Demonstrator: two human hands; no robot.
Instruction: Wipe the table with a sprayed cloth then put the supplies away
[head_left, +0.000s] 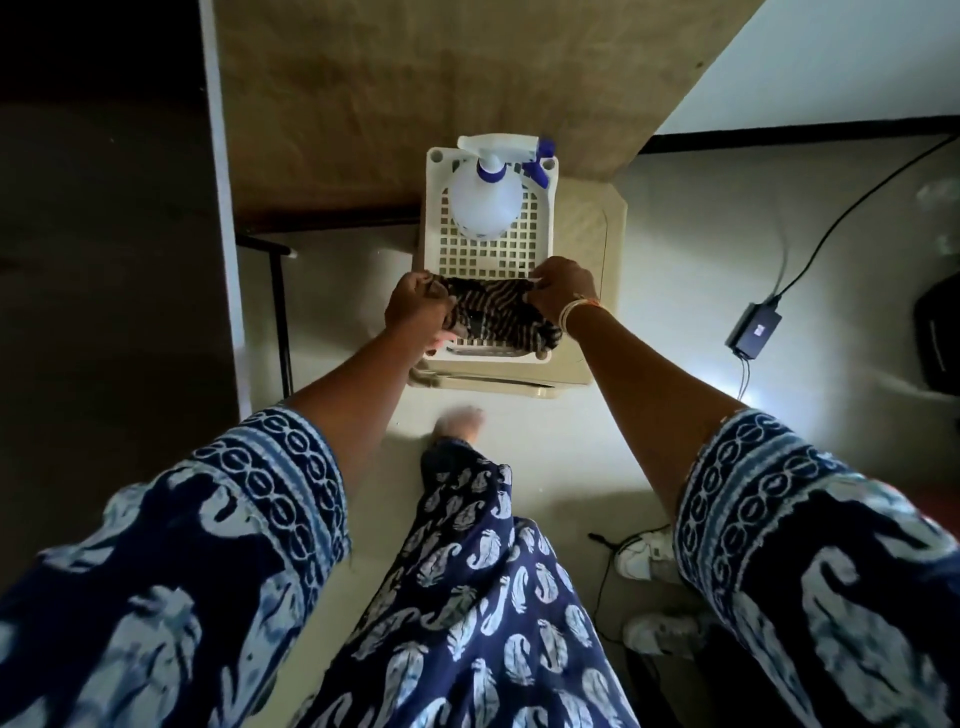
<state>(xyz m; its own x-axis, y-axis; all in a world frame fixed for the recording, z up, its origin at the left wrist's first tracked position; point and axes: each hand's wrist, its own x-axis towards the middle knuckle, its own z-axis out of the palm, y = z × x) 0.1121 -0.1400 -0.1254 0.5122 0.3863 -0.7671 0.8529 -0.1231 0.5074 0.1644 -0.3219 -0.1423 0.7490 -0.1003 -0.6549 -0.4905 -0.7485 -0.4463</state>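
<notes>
While both arms reach forward and down from patterned blue-and-white sleeves, the person holds a dark striped cloth (493, 312) stretched between 2 hands over the near end of a white perforated basket (488, 249). The left hand (418, 306) has its fingers curled tight around the cloth's left edge, and the right hand (563, 291) pinches the cloth's right upper corner between thumb and bent fingers — bangles (574, 312) circle that wrist. The cloth sags in the middle and its lower folds rest on the basket's grid floor, close to the near rim. A translucent spray bottle (485, 208) with a white trigger head and blue collar lies in the far half of the same basket, its nozzle pointing away from the person; it sits apart from the cloth, with open grid between them. The basket rests on a cream plastic stool (592, 312), which stands on a pale floor just beside the corner of a brown wooden table (415, 104). A bare foot (460, 421), blurred, shows below the stool, above the folds of the blue printed garment. To the right on the floor lie a black power adapter (753, 332) with its cable, and — nearer the lower edge — 2 white shoes (647, 558).
</notes>
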